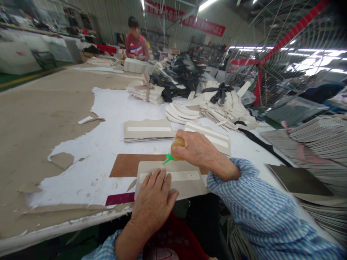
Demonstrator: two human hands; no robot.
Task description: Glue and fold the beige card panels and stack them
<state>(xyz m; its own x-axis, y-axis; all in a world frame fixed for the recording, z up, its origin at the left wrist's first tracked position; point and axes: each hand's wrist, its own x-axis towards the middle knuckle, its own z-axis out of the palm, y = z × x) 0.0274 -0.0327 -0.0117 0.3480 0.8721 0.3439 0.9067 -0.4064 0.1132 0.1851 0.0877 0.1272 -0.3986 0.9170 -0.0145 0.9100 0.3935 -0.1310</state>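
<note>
My left hand [154,196] lies flat with its fingers extended on a beige rectangular panel [184,186] that has a paler strip along it. My right hand [199,148] is wrapped round a yellowish glue bottle [178,147]. The bottle's green nozzle [168,158] points down and left near the panel's upper edge; whether it touches cannot be made out. Under the panel lies a brown strip [124,165], and a purple strip [120,199] shows to the left at the table edge.
Beyond my hands sit a stack of similar panels [149,130] and another stack [217,139]. Cut strips [181,112] and black material [179,72] are heaped farther back. Layered sheets [322,144] and a red-framed fan [260,65] stand at right. A person [137,45] works at the far end.
</note>
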